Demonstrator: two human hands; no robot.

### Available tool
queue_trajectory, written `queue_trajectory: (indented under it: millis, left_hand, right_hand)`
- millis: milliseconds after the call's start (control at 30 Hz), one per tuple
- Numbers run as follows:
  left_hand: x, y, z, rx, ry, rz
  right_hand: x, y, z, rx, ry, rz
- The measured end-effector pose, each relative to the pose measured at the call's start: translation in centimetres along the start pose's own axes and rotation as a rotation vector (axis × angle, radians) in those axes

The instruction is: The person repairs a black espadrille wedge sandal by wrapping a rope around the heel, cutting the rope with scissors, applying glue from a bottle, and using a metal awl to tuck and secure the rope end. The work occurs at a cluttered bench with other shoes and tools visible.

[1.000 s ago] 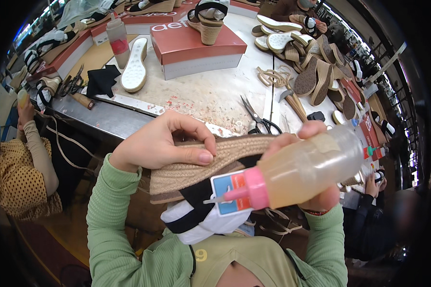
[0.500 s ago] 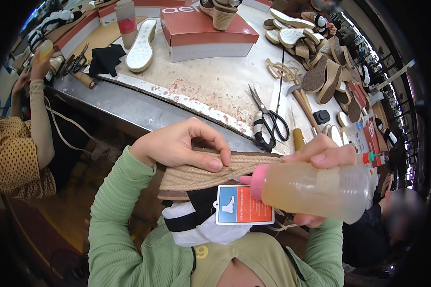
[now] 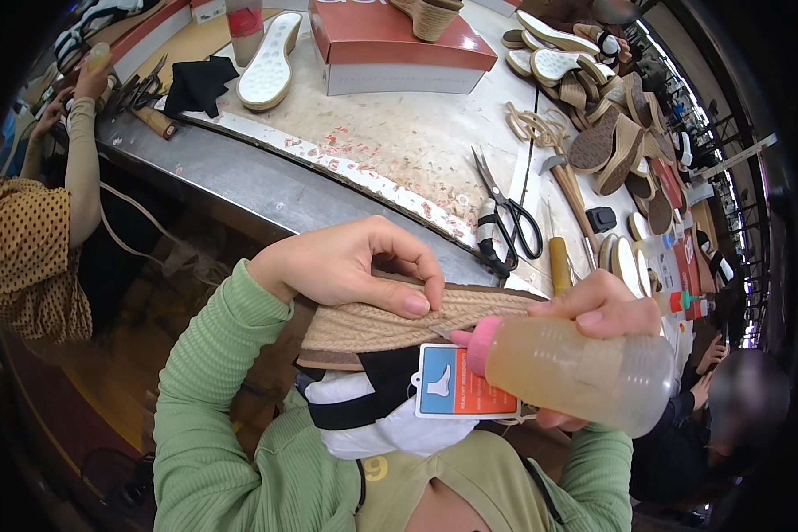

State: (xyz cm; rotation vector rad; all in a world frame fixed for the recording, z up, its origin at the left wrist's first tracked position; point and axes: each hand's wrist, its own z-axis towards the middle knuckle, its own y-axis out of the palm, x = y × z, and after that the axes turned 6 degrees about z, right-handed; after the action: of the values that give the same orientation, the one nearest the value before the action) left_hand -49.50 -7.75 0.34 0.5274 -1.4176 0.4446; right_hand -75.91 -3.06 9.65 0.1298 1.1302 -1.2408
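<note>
"How's the light?"
"Bright on the worktop (image 3: 399, 146) at twelve o'clock. The floor (image 3: 151, 372) at eight sinks into shadow. Small lights (image 3: 654, 53) glare at two."
"And sharpness?"
"The bottle (image 3: 585, 377) at four reads clearly, softly shiny. Beyond it, a co-worker's head (image 3: 747, 399) is smeared. Edges bow toward the rim; corners are black."

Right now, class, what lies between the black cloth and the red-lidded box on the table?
In the head view, a white shoe sole lies between the black cloth and the red-lidded box.
</note>
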Motion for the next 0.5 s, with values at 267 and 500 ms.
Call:
queue_trajectory:
  millis: [267, 500]
  left_hand:
    - [-0.44, 0.41, -0.26, -0.025, 0.032, 0.044]
    - [-0.55, 0.52, -0.25, -0.026, 0.022, 0.023]
  right_hand:
    - [-0.20, 0.70, -0.84, 0.031, -0.004, -0.024]
    - [-0.11, 0.85, -1.15, 0.049, -0.011, -0.032]
